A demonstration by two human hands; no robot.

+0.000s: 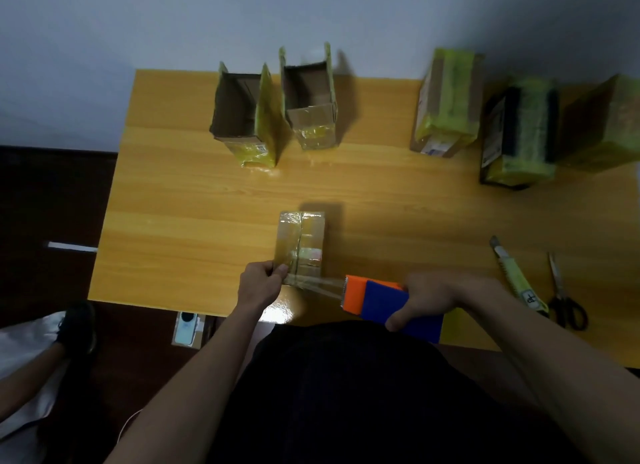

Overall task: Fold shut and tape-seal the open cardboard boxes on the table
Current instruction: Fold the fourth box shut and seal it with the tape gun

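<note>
While your right hand point(427, 299) grips the blue-and-orange tape dispenser point(391, 304) at the desk's point(180, 200) near edge, a clear strip of tape point(317, 285) runs from it to your left hand point(261, 281), whose fingers pinch the strip's end against the closed box point(301, 243). This box lies flat just beyond your hands, its long axis pointing away from you. The strip is faint and hard to trace. To the right lie a utility knife point(516, 273) and scissors point(562, 295). Farther back stand two open boxes point(273, 107); three taped boxes point(512, 117) sit far right, the last cut off. Beyond is a pale wall.
</note>
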